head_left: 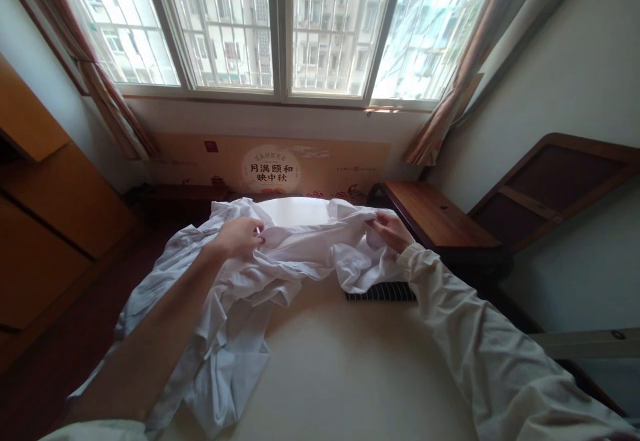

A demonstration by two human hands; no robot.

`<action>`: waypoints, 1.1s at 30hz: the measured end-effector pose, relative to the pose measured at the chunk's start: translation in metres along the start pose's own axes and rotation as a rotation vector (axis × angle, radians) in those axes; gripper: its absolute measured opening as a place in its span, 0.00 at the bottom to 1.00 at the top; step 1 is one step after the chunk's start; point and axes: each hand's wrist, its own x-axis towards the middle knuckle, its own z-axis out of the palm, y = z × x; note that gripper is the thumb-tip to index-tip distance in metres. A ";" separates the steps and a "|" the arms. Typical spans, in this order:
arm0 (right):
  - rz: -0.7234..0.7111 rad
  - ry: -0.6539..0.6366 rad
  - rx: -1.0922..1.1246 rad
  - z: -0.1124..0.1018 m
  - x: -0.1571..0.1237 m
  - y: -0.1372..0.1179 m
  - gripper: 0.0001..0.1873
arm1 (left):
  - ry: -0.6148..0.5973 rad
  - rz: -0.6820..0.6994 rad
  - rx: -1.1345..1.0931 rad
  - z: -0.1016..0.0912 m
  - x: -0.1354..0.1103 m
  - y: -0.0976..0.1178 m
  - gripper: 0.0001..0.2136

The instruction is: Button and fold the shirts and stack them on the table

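A crumpled white shirt [235,308] lies spread over the far and left part of a round white table [340,374]. My left hand [241,236] is closed, pinching a fold of the shirt near its top edge. My right hand [391,230] is also closed on the shirt's cloth, at its right end. Between the two hands the fabric is held stretched a little above the table. Part of the shirt hangs over the table's left rim. A dark striped piece of cloth [381,292] peeks out from under the shirt, just below my right hand.
A low dark wooden bench [435,218] stands to the right of the table. A printed cardboard panel [273,164] leans against the wall under a wide window [280,28]. Wooden cabinets [55,228] line the left side. A framed wooden panel [555,181] rests against the right wall.
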 end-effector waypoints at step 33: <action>0.091 0.261 0.184 -0.054 0.051 -0.003 0.19 | 0.258 0.149 -0.467 -0.024 0.041 -0.055 0.21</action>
